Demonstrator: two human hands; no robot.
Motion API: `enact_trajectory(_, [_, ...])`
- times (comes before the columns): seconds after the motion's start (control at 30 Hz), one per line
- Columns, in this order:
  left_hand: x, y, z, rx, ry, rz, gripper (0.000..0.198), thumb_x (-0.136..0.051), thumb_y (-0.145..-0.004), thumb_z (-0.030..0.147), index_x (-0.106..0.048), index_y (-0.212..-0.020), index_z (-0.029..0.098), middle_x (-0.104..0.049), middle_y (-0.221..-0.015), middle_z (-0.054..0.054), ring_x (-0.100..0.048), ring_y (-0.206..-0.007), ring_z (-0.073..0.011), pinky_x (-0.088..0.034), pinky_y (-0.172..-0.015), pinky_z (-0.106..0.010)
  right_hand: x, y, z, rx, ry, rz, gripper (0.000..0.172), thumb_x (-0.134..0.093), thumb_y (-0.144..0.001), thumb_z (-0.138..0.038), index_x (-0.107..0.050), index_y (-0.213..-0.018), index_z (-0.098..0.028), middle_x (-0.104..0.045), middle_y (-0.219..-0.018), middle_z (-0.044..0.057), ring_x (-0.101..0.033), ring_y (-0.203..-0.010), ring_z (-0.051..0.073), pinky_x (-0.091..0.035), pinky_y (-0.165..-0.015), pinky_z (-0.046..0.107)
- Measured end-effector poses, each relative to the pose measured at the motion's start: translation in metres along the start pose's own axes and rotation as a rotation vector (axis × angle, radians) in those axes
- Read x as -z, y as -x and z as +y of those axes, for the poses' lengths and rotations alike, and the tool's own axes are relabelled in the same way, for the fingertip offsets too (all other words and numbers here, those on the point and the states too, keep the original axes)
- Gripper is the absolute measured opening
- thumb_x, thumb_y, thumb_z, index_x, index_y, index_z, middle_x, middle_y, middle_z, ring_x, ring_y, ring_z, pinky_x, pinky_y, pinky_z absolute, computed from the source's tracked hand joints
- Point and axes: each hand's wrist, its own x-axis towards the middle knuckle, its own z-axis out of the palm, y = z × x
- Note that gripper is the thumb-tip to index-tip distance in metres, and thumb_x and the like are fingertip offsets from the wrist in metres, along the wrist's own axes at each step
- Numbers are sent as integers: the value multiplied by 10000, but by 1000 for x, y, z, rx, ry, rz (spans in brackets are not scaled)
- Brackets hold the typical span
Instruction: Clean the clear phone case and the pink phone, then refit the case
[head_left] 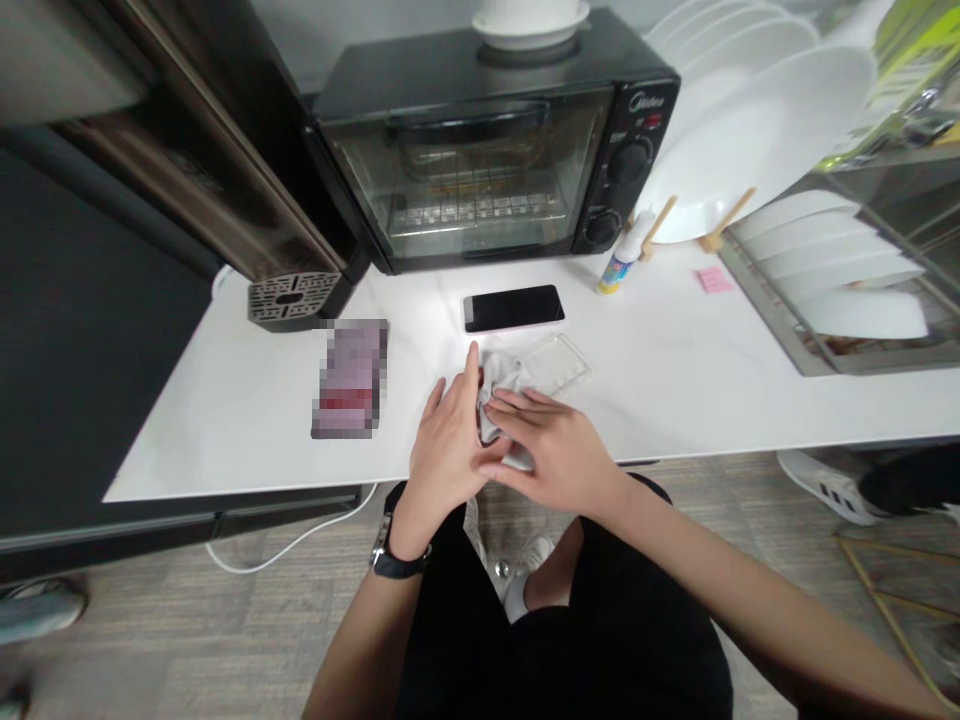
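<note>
Cloth (501,372), pale grey and crumpled, sits between the two hands at the front edge of the white counter (675,400) in the head view, the only one there is. The right hand (559,452) has it bunched under bent fingers, its thumb reaching across toward the other palm. The left hand (448,440), with a watch (382,545) on its wrist, stands on the cloth's left side, index finger stretched forward; whether it grips anything I cannot tell, as the fingers and folds hide what lies beneath. A clear case (566,367) lies flat just beyond the right fingertips, and a dark-screened phone (517,309) rests farther back, apart from both hands. Near the toaster oven (480,85) a small spray bottle (615,272) stands upright.

The step in hand looks like wiping or rubbing by hand. Continuing it would seem to call for a steady left hand and light, even pressure from the right fingers, refolding the cloth if it slips, with the case kept clear of the right knuckles.
</note>
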Motion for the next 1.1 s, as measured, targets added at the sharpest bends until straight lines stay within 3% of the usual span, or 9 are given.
enact_trajectory(0.1, [0,0,0,14,1,4,805,-491,-612,208,70,-1188,250,-341,-1149,6,-270,-1071,-163,-138,-962,-340,7,10,4,13,-30,-46,397,-342,-688,-466,-405,-1032,-278,-472,-1041,-41,-333,-1037,131,-252,-914,303])
enact_trajectory(0.2, [0,0,1,13,5,17,768,-459,-642,230,87,-1179,274,-349,-1141,29,-252,-1085,-146,-126,-964,-338,18,20,23,-62,0,-45,321,-318,-725,-403,-414,-1015,-305,-482,-1025,-53,-348,-1025,124,-237,-918,307])
enact_trajectory(0.37, [0,0,3,12,-6,31,706,-440,-672,256,47,-1182,281,-359,-1131,36,-264,-1081,-140,-102,-969,-348,23,21,45,-239,168,72,333,-317,-742,-368,-402,-1040,-247,-467,-1050,-6,-380,-1000,137,-109,-951,352])
enact_trajectory(0.43, [0,0,3,9,-6,29,720,-455,-664,244,40,-1185,276,-365,-1128,34,-267,-1079,-143,-106,-969,-351,18,13,43,-239,183,91,380,-325,-732,-394,-395,-1053,-203,-455,-1064,27,-361,-1017,150,-106,-948,364])
enact_trajectory(0.57, [1,1,1,7,-2,21,686,-422,-678,249,45,-1177,309,-349,-1138,54,-265,-1079,-134,-128,-968,-344,1,-5,23,-180,120,80,495,-324,-702,-461,-376,-1073,-139,-407,-1110,66,-292,-1064,158,-222,-914,318])
enact_trajectory(0.77, [1,2,-2,-5,-15,-1,801,-462,-621,220,114,-1174,274,-325,-1156,42,-286,-1065,-165,-155,-962,-341,2,3,0,8,-40,-63,449,-320,-693,-475,-377,-1068,-235,-429,-1092,-10,-308,-1054,125,-213,-929,283])
enact_trajectory(0.9, [2,1,2,11,-27,7,794,-462,-635,208,114,-1180,249,-362,-1130,32,-259,-1078,-149,-129,-970,-316,14,19,13,-42,-13,-94,343,-303,-734,-400,-382,-1051,-295,-450,-1061,-54,-327,-1040,111,-185,-942,289])
enact_trajectory(1.1, [5,1,6,25,-1,-3,778,-429,-677,278,176,-1162,216,-367,-1127,27,-258,-1079,-131,-93,-968,-312,19,20,40,-229,167,63,334,-301,-750,-356,-372,-1065,-269,-442,-1073,-13,-351,-1023,144,-85,-954,358])
